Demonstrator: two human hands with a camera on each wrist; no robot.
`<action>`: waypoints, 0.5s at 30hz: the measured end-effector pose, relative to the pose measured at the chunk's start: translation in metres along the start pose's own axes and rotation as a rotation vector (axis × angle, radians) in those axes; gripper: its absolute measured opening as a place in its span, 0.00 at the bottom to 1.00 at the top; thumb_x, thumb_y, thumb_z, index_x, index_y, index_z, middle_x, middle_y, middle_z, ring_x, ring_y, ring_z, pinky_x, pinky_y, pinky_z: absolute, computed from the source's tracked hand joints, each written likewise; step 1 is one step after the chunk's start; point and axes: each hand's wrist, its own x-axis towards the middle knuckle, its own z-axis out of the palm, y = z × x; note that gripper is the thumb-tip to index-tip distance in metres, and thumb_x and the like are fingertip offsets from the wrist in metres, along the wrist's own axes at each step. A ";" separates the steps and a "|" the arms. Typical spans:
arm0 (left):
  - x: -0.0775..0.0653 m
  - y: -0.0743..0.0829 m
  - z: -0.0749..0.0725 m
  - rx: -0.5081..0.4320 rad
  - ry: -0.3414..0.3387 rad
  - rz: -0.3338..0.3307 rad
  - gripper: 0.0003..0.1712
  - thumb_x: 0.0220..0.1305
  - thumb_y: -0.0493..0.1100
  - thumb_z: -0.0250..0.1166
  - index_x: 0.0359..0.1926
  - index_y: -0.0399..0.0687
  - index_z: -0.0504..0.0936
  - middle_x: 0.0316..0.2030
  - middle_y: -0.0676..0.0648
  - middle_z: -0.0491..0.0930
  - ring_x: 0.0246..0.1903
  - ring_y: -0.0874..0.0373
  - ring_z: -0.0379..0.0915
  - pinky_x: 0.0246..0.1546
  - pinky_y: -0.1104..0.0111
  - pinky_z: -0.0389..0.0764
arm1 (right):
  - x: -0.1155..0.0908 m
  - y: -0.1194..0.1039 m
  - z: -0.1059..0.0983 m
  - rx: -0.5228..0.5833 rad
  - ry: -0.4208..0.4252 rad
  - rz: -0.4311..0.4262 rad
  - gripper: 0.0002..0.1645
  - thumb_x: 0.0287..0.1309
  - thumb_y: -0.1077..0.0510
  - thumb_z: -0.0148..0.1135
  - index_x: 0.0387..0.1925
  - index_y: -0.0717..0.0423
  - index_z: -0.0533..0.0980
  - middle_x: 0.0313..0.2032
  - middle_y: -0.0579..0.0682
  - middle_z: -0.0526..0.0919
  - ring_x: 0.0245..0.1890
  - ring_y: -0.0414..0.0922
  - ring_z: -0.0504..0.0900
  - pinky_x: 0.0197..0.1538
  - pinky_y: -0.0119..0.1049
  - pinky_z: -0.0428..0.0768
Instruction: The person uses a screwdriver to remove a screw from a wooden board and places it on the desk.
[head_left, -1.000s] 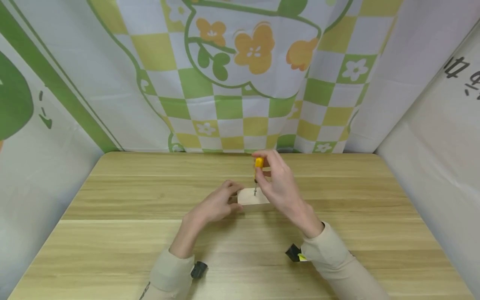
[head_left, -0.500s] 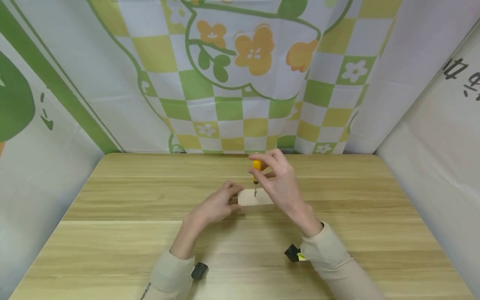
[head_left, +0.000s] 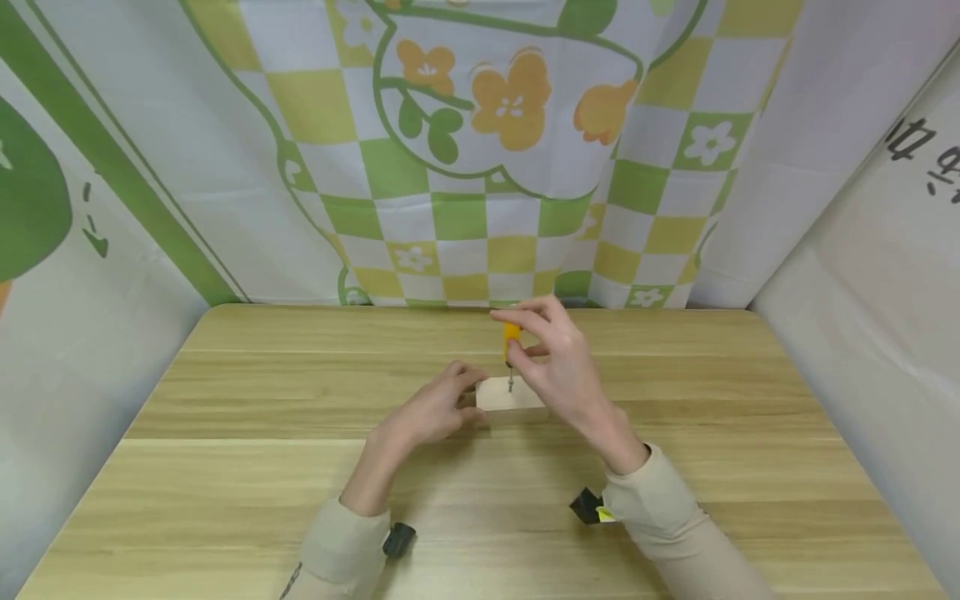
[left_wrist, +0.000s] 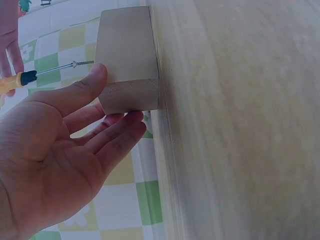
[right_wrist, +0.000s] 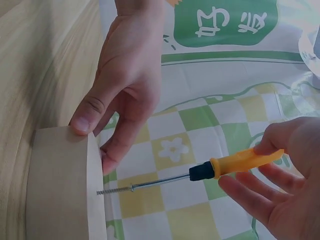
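A pale wooden block [head_left: 498, 394] lies on the table, and a screw [right_wrist: 115, 190] stands in its upper face with most of its thread showing. The tip of a screwdriver [right_wrist: 235, 163], yellow-handled with a dark collar, meets the screw head in line with it. My right hand [head_left: 562, 367] pinches that handle between thumb and fingers, above the block. At the block's left end, my left hand [head_left: 431, 408] grips it, the thumb on the near side and fingers at the end and far side, as the left wrist view shows. In the head view my right hand hides the block's right end.
The wood-grain table [head_left: 262, 500] reaches back to a checked, flowered curtain [head_left: 457, 217]. White cloth walls [head_left: 877, 275] stand on both sides. A black wrist camera [head_left: 399, 540] sits at the left cuff, another [head_left: 587, 506] at the right.
My right hand's fingers have turned and shifted slightly left, and the screwdriver's handle has swung a little left with them. The block and my left hand stay in place.
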 end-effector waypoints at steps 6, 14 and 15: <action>-0.001 0.001 0.000 -0.005 -0.009 -0.007 0.34 0.65 0.45 0.68 0.70 0.44 0.69 0.63 0.44 0.69 0.62 0.48 0.70 0.64 0.54 0.74 | 0.002 0.001 -0.004 -0.015 0.003 0.021 0.17 0.56 0.66 0.71 0.49 0.56 0.84 0.40 0.54 0.74 0.37 0.47 0.78 0.32 0.29 0.85; -0.002 0.003 -0.001 -0.019 -0.012 -0.020 0.34 0.65 0.45 0.68 0.70 0.43 0.69 0.63 0.43 0.69 0.62 0.47 0.70 0.64 0.53 0.74 | 0.002 -0.003 -0.009 -0.054 -0.044 0.050 0.21 0.57 0.73 0.63 0.51 0.55 0.82 0.42 0.53 0.78 0.39 0.45 0.81 0.37 0.28 0.86; -0.002 0.003 -0.001 -0.020 -0.012 -0.020 0.34 0.65 0.45 0.68 0.70 0.43 0.69 0.63 0.43 0.69 0.62 0.47 0.70 0.64 0.53 0.73 | 0.002 -0.004 -0.009 -0.057 -0.053 0.050 0.22 0.57 0.74 0.62 0.51 0.55 0.82 0.42 0.53 0.78 0.39 0.45 0.81 0.38 0.29 0.86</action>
